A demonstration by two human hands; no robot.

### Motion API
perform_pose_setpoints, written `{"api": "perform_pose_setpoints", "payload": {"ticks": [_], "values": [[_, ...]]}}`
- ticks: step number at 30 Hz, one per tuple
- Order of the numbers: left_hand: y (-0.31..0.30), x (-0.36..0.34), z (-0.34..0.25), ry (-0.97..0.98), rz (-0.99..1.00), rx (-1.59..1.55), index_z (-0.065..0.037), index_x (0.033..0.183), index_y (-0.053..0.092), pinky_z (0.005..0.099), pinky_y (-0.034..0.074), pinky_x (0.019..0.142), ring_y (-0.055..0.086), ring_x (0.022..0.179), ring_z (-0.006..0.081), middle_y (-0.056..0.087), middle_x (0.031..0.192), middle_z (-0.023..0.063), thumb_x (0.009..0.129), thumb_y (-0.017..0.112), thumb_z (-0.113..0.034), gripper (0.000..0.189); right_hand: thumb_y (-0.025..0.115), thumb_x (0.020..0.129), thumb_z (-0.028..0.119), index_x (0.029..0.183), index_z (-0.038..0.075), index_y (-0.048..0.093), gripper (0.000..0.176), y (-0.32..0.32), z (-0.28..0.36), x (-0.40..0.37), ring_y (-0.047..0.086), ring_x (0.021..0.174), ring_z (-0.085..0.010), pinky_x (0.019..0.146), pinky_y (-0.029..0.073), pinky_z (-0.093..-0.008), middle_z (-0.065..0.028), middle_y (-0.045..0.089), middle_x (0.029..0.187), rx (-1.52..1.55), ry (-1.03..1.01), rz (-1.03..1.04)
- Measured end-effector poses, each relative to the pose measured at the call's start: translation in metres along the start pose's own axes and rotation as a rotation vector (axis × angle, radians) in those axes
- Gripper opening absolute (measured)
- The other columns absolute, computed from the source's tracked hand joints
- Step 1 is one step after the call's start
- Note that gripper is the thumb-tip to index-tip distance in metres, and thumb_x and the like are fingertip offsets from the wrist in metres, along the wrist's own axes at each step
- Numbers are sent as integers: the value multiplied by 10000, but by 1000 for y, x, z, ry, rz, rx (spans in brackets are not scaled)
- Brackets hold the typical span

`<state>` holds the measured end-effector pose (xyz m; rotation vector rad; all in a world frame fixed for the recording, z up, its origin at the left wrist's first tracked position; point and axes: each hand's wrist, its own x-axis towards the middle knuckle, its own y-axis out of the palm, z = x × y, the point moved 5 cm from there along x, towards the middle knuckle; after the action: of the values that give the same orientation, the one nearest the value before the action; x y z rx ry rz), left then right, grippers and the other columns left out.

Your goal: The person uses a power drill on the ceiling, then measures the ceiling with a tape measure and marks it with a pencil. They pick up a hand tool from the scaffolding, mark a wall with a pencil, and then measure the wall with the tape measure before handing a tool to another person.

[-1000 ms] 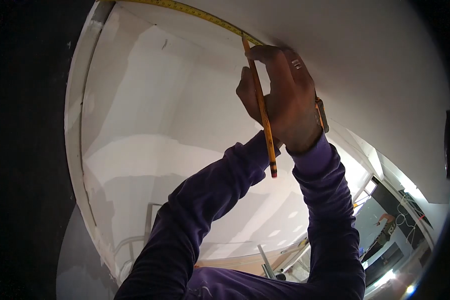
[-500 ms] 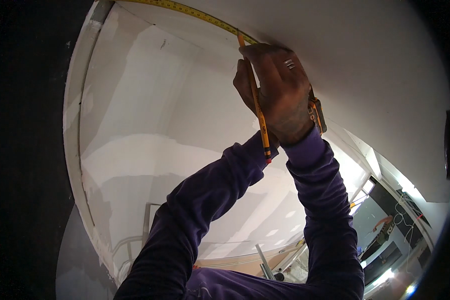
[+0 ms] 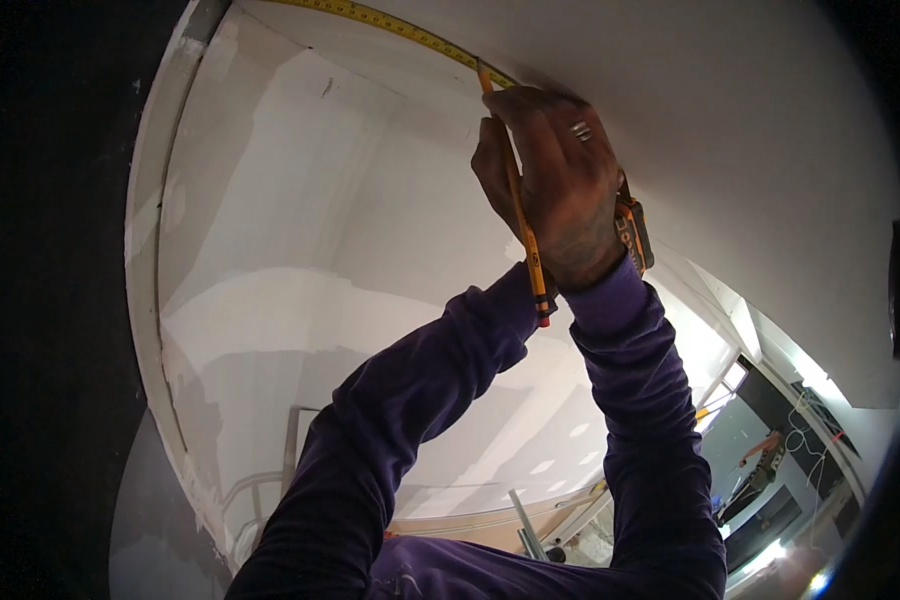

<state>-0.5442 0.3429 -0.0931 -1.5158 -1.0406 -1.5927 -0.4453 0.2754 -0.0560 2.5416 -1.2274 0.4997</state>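
Note:
My right hand [image 3: 555, 185] is raised against the pale panel, fingers closed round a yellow pencil [image 3: 525, 230]. The pencil's tip meets the edge of a yellow tape measure [image 3: 400, 28], and its red eraser points down. A ring shows on one finger. The tape blade runs from the upper left along the panel to behind my right hand. The black and orange tape case [image 3: 632, 235] shows beyond my right wrist. My left arm, in a purple sleeve [image 3: 430, 370], crosses up behind the right wrist; the fingers of my left hand are hidden there.
A wall with patched joint compound [image 3: 270, 310] fills the middle, with a dark surface [image 3: 50, 250] at the left. Metal profiles [image 3: 530, 530] lie low in the middle. At the lower right are another person [image 3: 760, 470], hanging white cables [image 3: 798, 438] and bright lights.
My right hand and the pencil have shifted very slightly to the right, with the pencil tip still at the tape's edge. The view has barely moved.

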Motion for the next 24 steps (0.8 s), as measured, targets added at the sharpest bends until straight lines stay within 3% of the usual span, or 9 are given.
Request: {"api": "perform_pose_setpoints", "payload": {"ticks": [24], "values": [[7, -9, -3, 6, -6, 9, -50, 1101, 530, 278, 478, 787, 549, 936, 106, 559, 1045, 28, 966, 554, -245, 238, 716, 746, -27, 941, 5, 622, 219, 3, -1, -2, 679, 764, -225, 757, 542, -359, -102, 685, 843, 14, 29, 6]]}}
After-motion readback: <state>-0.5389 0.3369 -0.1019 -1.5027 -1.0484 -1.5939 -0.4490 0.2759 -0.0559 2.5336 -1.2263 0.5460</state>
